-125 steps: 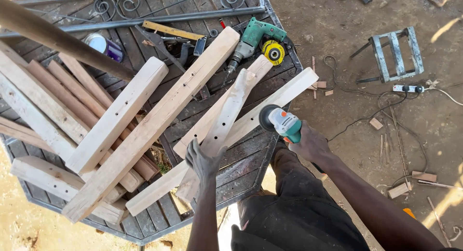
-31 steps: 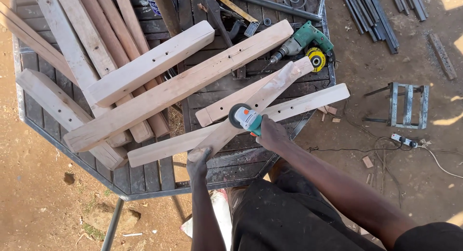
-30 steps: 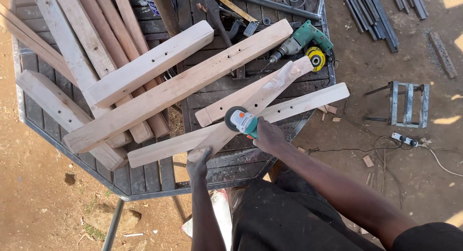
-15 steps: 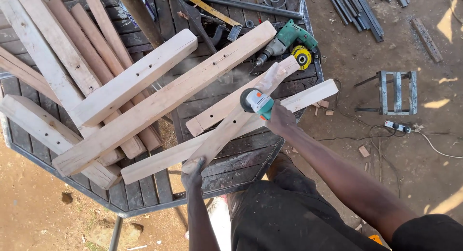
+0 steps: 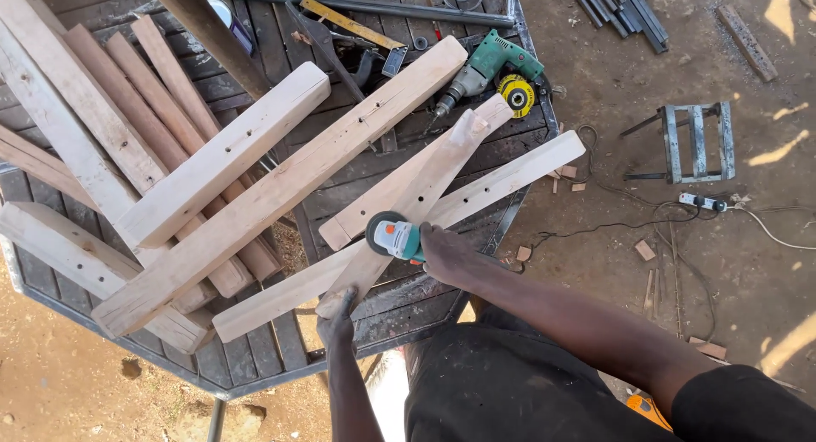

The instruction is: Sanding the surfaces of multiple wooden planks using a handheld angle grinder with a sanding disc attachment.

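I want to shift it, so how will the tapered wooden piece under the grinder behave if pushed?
The tapered wooden piece looks stiff, solid timber. It lies across another plank, so it may pivot or slide if pushed. The left hand pinning its near end probably steadies it.

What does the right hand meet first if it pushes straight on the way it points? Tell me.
Probably the thick drilled beam. The right hand points up-left, driving the grinder across the shaped plank; depth is uncertain.

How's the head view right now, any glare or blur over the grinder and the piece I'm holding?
Head view: sharp, no motion blur on the grinder or the narrow wood piece; both lie in even shade; hard sun patches fall only on the dirt ground at right; straight edges bow slightly toward the frame borders.
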